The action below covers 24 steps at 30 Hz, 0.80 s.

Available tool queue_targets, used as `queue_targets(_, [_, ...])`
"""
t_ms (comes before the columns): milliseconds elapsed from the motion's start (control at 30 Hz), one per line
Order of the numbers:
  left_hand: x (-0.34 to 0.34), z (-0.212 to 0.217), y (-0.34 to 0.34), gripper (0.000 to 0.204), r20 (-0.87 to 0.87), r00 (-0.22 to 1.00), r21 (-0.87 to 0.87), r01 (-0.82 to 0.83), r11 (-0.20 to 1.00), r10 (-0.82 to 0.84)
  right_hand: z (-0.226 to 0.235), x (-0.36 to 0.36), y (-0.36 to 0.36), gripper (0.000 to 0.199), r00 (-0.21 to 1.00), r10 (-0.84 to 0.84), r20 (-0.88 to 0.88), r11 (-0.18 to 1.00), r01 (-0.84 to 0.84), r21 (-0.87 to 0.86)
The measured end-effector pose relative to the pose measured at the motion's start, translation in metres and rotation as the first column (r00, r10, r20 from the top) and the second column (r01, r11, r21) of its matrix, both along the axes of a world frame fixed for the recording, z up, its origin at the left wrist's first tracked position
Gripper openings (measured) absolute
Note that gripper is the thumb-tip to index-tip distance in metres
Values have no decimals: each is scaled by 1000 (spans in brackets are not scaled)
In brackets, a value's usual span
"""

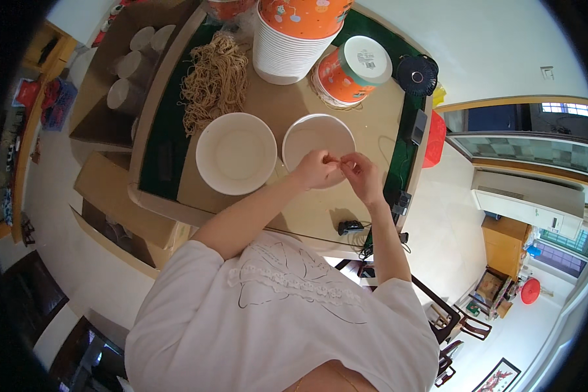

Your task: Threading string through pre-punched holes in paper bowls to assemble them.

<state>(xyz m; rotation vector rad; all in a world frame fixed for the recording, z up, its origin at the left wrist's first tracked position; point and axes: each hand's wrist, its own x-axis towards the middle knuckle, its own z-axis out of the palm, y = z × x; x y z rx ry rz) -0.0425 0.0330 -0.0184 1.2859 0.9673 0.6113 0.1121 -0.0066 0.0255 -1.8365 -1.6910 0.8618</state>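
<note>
Both my hands meet over the near edge of a white paper bucket (pixel 310 134), fingertips pinched together. My left hand (pixel 315 170) comes in across the bucket's rim, its fingers closed. Against it my right hand (pixel 363 176) is closed too, thumb and fingers pressed together. Whatever lies between the fingertips is too small to make out. To the left stands a second white bucket (pixel 235 155), its open mouth facing up. Behind it lies a heap of tan paper cord (pixel 215 81).
A tall stack of orange-patterned buckets (pixel 294 49) rises at the back, with an orange-and-white tub (pixel 353 72) to its right. A small black fan (pixel 417 74) sits in the far right corner. Left of the table is a cardboard box (pixel 91 121) holding white rolls or cups.
</note>
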Motion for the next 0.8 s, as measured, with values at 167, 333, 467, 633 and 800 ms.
queue_targets(167, [-3, -5, 11, 14, 231, 973, -587, 145, 796, -7, -2, -19, -19, 12, 981, -165, -99, 973, 179, 143])
queue_targets(333, [-6, -10, 15, 14, 300, 952, -735, 194, 650, 55, -11, -25, -28, 13, 977, -198, -82, 929, 213, 302])
queue_targets(467, [-5, 2, 14, 16, 228, 973, -717, 134, 684, 48, -18, -23, -30, 12, 937, -232, -261, 933, 290, 212])
queue_targets(633, [-8, 6, 13, 13, 195, 981, -691, 141, 709, -4, -29, -18, -28, 8, 781, -272, -562, 939, 343, 22])
queue_targets(800, [-9, 8, 12, 10, 277, 957, -709, 140, 691, 90, -25, -20, -25, 7, 820, -246, -517, 946, 319, 55])
